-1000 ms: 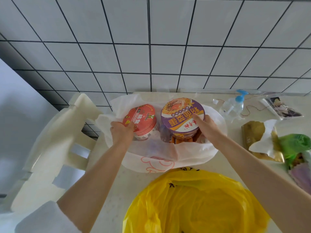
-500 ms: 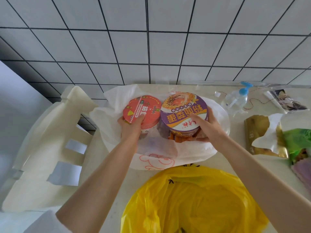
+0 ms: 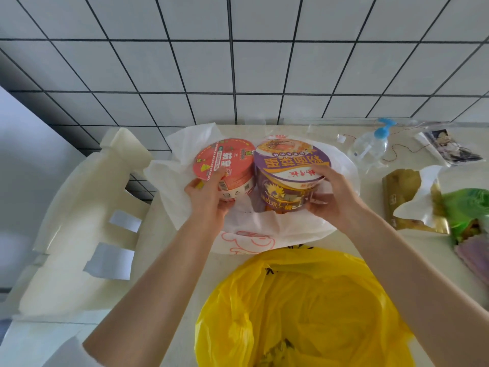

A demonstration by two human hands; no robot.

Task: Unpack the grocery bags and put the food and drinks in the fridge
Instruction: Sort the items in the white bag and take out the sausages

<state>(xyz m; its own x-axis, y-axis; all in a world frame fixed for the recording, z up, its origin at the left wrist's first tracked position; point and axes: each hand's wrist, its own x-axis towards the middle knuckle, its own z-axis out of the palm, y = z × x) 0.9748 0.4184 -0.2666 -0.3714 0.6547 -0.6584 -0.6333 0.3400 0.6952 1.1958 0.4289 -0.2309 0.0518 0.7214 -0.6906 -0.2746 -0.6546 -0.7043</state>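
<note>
A white plastic grocery bag (image 3: 264, 234) lies open on the counter against the tiled wall. My left hand (image 3: 209, 197) grips a red instant-noodle bowl (image 3: 225, 160), lifted above the bag's mouth. My right hand (image 3: 330, 194) grips a larger purple instant-noodle bowl (image 3: 288, 168) beside it, the two bowls touching side by side. Both bowls tilt slightly toward me, lids up. A yellow plastic bag (image 3: 304, 308) sits closer to me, its mouth open.
A cream plastic chair (image 3: 87, 213) stands at the left beside a pale grey surface (image 3: 26, 160). On the right of the counter are a clear pump bottle (image 3: 370, 147), a gold tissue pack (image 3: 407, 200), a green bag (image 3: 468, 210) and a printed packet (image 3: 449, 147).
Both hands have raised the two noodle bowls up out of the white bag and drawn them slightly toward me; the bowls' sides now show.
</note>
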